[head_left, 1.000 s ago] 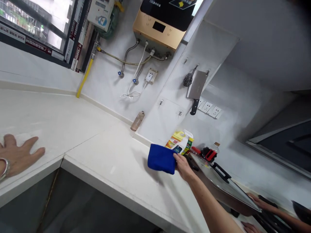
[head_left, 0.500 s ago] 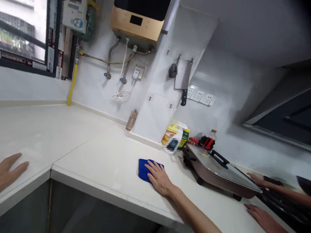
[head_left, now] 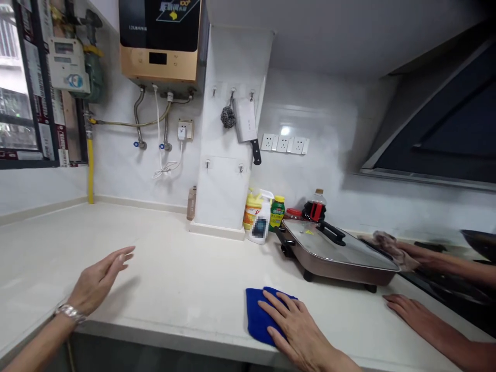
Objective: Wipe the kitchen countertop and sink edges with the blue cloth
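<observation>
My right hand [head_left: 296, 330] lies palm down with its fingers spread over a folded blue cloth [head_left: 256, 316], pressing it against the white countertop [head_left: 186, 289] near the front edge. The palm covers the cloth's right part. Over the counter on the left is my left hand [head_left: 98, 279], open and holding nothing, its fingers stretched forward and a silvery band around the wrist. A shadow falls on the counter beside it.
An electric pan [head_left: 344, 263] with a glass lid stands right of the cloth. Behind it are a spray bottle [head_left: 259, 222] and other bottles. At the right, another person's hand holds a rag [head_left: 389, 248]; their other hand [head_left: 406, 310] rests on the counter. A cleaver [head_left: 246, 121] hangs above.
The view has levelled and turned right. The blue cloth under my right hand is now closer to the counter's front edge. My left hand has come further into view over the counter.
</observation>
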Demonstrator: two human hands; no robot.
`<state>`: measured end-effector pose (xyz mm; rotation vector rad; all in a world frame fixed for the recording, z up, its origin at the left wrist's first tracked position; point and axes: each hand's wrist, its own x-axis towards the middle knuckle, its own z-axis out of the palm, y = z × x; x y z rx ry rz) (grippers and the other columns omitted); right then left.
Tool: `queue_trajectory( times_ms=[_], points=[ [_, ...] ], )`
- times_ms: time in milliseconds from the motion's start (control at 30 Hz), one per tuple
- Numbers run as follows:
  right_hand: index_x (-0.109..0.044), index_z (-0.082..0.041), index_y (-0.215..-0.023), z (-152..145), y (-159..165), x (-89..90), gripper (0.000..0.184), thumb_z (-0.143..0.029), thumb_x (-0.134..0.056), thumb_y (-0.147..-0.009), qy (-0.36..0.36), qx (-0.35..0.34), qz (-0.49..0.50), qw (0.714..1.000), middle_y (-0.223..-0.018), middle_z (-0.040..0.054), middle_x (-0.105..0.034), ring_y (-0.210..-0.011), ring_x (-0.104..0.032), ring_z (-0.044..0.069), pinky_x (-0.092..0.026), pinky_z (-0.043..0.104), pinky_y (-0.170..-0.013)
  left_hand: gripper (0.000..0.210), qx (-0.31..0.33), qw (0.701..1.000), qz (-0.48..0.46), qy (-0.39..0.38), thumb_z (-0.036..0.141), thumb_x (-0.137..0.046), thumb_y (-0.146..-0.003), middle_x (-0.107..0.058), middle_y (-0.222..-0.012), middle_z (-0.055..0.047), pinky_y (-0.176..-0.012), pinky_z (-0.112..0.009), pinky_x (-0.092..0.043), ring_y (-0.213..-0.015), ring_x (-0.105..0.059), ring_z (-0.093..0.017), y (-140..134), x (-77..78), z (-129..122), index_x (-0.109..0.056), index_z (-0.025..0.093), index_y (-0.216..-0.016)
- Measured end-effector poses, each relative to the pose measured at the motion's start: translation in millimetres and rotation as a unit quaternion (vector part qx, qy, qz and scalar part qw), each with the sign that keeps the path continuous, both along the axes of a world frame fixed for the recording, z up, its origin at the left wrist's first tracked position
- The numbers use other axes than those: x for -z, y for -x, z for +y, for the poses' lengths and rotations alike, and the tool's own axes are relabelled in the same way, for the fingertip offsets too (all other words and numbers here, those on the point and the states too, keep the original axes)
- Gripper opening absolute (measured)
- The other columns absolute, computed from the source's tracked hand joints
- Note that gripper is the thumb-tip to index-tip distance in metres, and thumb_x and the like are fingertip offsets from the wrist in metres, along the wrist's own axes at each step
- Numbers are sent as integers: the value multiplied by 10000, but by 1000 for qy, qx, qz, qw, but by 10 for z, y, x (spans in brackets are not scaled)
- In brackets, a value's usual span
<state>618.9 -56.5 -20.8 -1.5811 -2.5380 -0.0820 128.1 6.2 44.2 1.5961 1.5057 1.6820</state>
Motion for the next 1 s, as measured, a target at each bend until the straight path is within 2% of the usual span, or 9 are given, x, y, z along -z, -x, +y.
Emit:
queue_trajectory(
  times_ms=[67,167,200,233,367,500,633,733,1000],
  points=[
    [-383,-400,-1516,-25,-149,-6,548,-589,-304,-1008,3,5,4,1000,-1613,-24,-293,-1424,-338,334,-325,565,-1125,674,96,977,-190,-16,700,-691,-693,-748,-1067,-93,-844,-392,-608,-957,-713,-280,-365,-180,14,-664,223,-1168],
    [-391,-390,-1512,-2,-233,-5,550,-588,-314,-1004,5,-1,18,1000,-1609,-13,-311,-1427,-323,339,-302,582,-1127,362,168,864,-468,-76,381,-658,-763,-740,-886,-7,-629,-171,-564,-703,-677,-110,-732,-318,110,-656,248,-1100],
    [-396,-382,-1510,19,-226,-3,553,-585,-318,-1002,6,-3,23,1000,-1608,-4,-315,-1429,-315,345,-287,595,-1128,301,179,832,-518,-83,302,-625,-748,-716,-822,16,-557,-115,-508,-598,-612,-58,-834,-326,175,-663,244,-1041],
    [-401,-373,-1509,45,-206,-2,556,-582,-322,-1000,6,-3,29,1000,-1607,7,-319,-1430,-309,352,-272,610,-1128,274,181,826,-530,-70,262,-589,-734,-689,-780,28,-501,-86,-449,-519,-535,-25,-938,-317,255,-660,235,-997],
    [-402,-332,-1511,167,-85,-16,580,-576,-337,-989,21,-16,52,998,-1606,47,-323,-1433,-288,372,-213,647,-1134,367,101,924,-361,70,329,-528,-758,-659,-795,1,-408,-104,-298,-425,-362,-8,-1371,-158,591,-621,202,-1090],
    [-368,-302,-1532,271,-61,-83,624,-593,-311,-983,50,-53,63,995,-1616,77,-294,-1428,-261,412,-187,678,-1119,509,67,965,-208,147,475,-614,-741,-707,-856,-73,-390,-153,-257,-411,-385,-30,-1610,58,703,-642,155,-1136],
    [-376,-352,-1517,374,-141,-209,629,-612,-386,-945,80,-105,61,989,-1606,64,-313,-1369,-330,426,-226,695,-1085,628,71,972,-63,215,584,-694,-613,-736,-872,-137,-405,-216,-310,-408,-464,-90,-1580,238,642,-687,117,-1033],
    [-422,-364,-1484,442,-184,-258,637,-634,-446,-907,87,-125,57,987,-1580,59,-358,-1315,-388,418,-230,689,-1086,653,47,972,4,229,604,-657,-587,-736,-835,-131,-423,-241,-323,-397,-461,-103,-1535,352,622,-683,109,-1013],
    [-335,-309,-1547,433,-201,-50,677,-649,-287,-964,83,-117,69,987,-1631,70,-257,-1416,-261,434,-146,691,-1123,486,-6,971,102,217,491,-549,-663,-737,-829,-32,-534,-264,-411,-461,-498,-109,-1589,504,663,-701,180,-1005]
  ],
)
